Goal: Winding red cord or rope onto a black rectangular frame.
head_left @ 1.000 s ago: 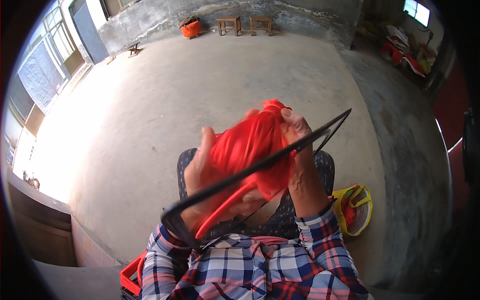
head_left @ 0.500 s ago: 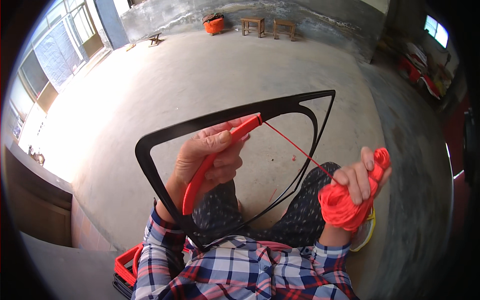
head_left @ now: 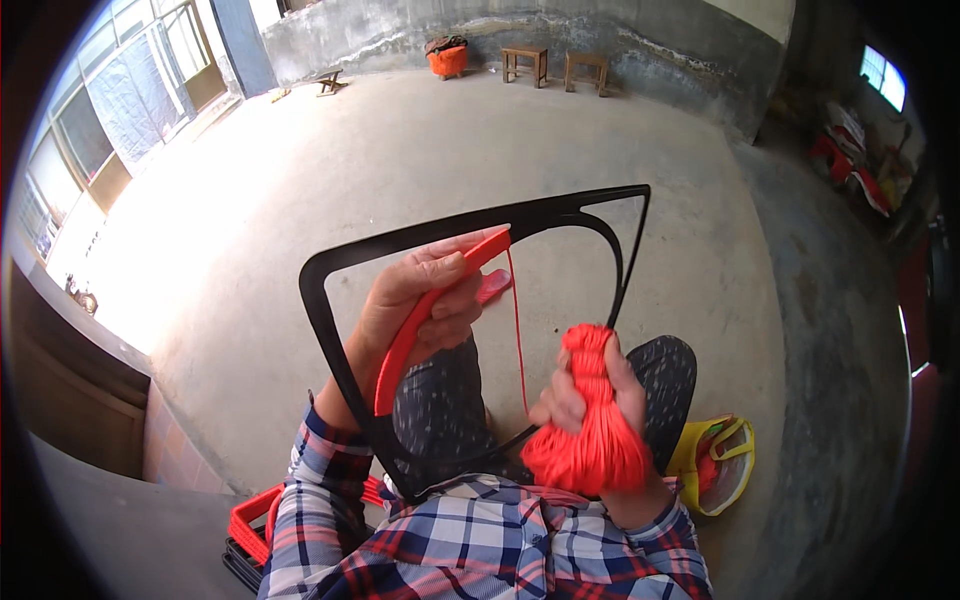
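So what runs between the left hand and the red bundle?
In the head view, a thin red strand runs from near the left hand toward the red bundle.

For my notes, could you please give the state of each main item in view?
Red cord bundle: gathered, in right hand
Red strand: nearly straight
Curved red strip: in left hand
Black frame: slanted
Yellow bag: open
Two wooden stools: upright
Orange container: dark material atop
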Demonstrator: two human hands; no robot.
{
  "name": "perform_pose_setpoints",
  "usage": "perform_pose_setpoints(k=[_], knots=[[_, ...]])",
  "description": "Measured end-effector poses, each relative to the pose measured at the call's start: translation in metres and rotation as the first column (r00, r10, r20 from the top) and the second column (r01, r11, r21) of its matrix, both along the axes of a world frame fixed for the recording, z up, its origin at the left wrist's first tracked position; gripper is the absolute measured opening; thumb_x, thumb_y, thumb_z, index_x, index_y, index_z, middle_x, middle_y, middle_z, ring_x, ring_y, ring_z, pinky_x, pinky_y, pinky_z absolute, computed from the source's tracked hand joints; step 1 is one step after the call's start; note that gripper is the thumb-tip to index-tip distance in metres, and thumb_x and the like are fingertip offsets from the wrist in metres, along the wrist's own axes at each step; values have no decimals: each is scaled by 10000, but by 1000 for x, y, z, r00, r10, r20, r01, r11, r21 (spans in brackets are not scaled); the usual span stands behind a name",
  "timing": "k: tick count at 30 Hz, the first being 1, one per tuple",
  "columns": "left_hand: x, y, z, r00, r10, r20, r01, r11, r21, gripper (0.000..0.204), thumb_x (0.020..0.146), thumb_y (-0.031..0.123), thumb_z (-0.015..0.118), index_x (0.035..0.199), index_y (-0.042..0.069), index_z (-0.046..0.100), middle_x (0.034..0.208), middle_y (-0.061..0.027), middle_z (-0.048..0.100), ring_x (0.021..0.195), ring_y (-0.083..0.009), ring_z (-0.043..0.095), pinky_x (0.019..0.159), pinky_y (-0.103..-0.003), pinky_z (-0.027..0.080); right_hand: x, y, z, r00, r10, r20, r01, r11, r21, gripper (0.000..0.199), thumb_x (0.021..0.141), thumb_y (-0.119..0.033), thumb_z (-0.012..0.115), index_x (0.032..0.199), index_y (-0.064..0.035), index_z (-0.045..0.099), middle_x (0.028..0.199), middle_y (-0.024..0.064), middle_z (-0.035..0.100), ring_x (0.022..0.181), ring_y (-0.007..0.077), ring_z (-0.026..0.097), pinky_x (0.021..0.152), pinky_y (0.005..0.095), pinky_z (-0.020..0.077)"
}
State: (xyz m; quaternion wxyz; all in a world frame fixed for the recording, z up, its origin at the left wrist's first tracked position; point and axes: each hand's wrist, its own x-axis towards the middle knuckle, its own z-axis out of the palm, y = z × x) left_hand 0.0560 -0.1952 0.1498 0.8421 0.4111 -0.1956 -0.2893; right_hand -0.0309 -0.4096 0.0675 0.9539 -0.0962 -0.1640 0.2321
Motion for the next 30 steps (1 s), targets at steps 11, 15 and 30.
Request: perform_pose_setpoints(k=[11, 15, 30], knots=[[-19, -24, 20, 995, -17, -95, 17, 1000, 3, 726, 990, 619, 304, 1400, 38, 456, 825, -69, 629, 523, -94, 506, 393, -189, 331, 16, -25, 89, 676, 40, 735, 642, 458, -615, 776, 778, -213, 822, 1386, 47, 417, 988, 123, 699, 917, 147, 665, 871, 291, 496], [-30, -51, 26, 950, 238, -202, -280, 935, -217, 727, 942, 701, 331, 1111, 44, 592, 1009, -100, 655, 825, -165, 637, 690, -283, 524, 22, 6, 120, 579, -302, 757, 815, 197, -544, 385, 836, -111, 772, 1095, 2, 511, 886, 104, 699, 862, 95, 649, 779, 231, 508], [-57, -52, 26, 699, 378, 606, -621, 742, 254, 366, 998, 265, 547, 1210, -30, 592, 1146, -122, 638, 1052, -208, 610, 984, -350, 449, 87, 2, 41, 980, 111, 164, -111, 994, -8, 427, 918, -237, 582, 1208, 74, 552, 1108, 184, 661, 989, 248, 653, 889, 379, 521]])
